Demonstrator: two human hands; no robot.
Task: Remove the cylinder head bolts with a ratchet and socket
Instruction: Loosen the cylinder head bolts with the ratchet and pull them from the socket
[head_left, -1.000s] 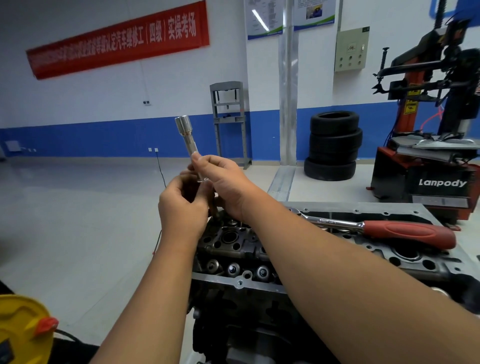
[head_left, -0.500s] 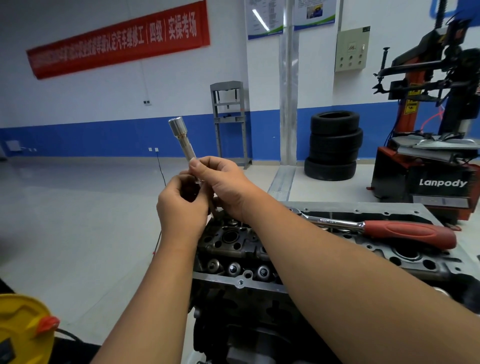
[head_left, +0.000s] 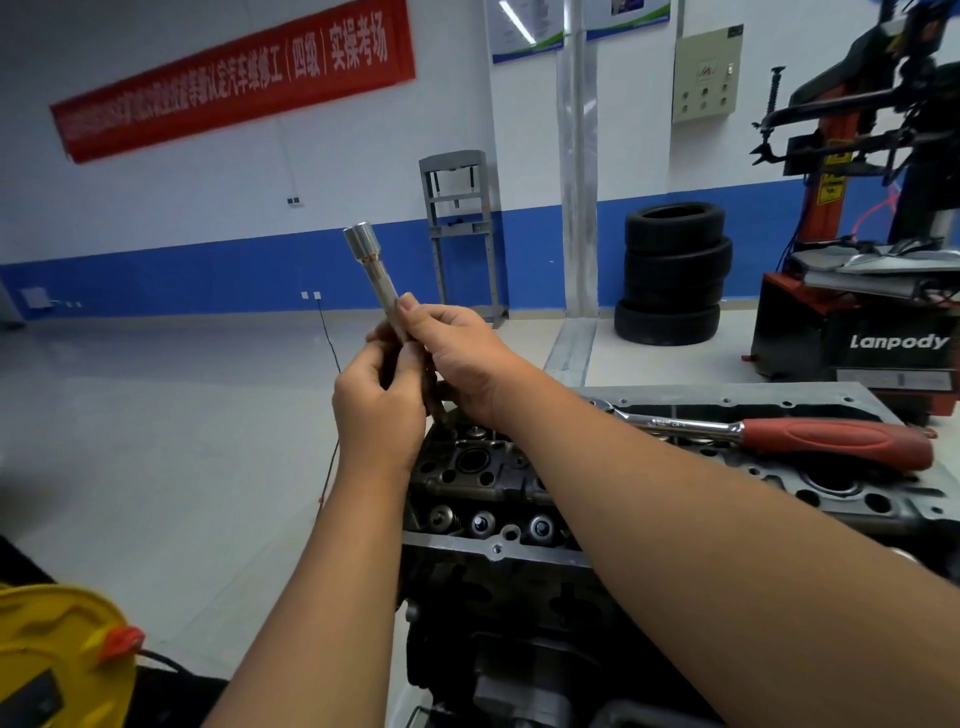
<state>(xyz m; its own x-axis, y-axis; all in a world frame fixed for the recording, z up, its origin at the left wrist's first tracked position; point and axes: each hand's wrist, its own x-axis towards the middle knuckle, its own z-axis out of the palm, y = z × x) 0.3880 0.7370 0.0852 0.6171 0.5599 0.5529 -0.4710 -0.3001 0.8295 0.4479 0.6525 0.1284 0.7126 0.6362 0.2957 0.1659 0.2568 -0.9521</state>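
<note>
Holding the bolt above the cylinder head

We are pinching a long cylinder head bolt (head_left: 375, 283) with both our left hand (head_left: 378, 410) and right hand (head_left: 457, 348); the ratchet (head_left: 779, 434) is lying across the cylinder head's (head_left: 498, 545) far edge.

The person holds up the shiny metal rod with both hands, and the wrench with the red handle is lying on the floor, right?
Not quite. Both the left hand and the right hand do hold the shiny metal rod, but the red-handled wrench lies on top of the engine, not on the floor. The head view shows it.
</note>
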